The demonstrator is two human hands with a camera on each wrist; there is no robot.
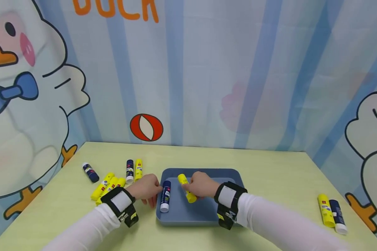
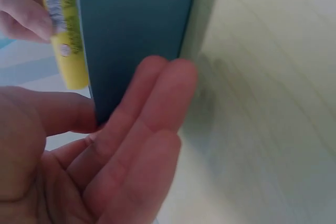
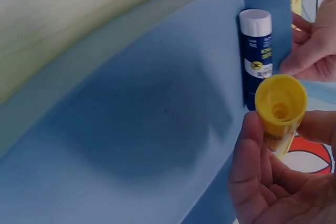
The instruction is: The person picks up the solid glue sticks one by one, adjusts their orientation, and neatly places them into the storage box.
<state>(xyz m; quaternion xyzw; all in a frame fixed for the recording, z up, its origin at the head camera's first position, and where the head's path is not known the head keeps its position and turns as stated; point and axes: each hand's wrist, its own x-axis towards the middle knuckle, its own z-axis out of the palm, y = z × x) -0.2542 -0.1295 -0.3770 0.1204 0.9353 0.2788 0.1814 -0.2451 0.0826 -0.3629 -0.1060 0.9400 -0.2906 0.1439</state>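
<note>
My right hand [image 1: 204, 185] holds a yellow glue stick [image 1: 191, 197] between thumb and fingers, over the left half of a grey-blue tray [image 1: 207, 212]. In the right wrist view the glue stick's hollow yellow end [image 3: 281, 103] faces the camera. A navy glue stick [image 1: 165, 197] with a white cap lies in the tray along its left wall. At that wall my left hand [image 1: 146, 190] pinches the tray's edge. The left wrist view shows the thumb at the rim and the fingers against the outer wall [image 2: 131, 35].
Left of the tray lie several yellow glue sticks [image 1: 103, 186], a navy one [image 1: 90, 172], and a navy [image 1: 130, 170] and yellow [image 1: 138, 168] pair. At the table's right edge, a yellow [image 1: 326, 211] and a navy glue stick [image 1: 337, 216] lie together. A printed curtain [image 1: 201, 76] hangs behind.
</note>
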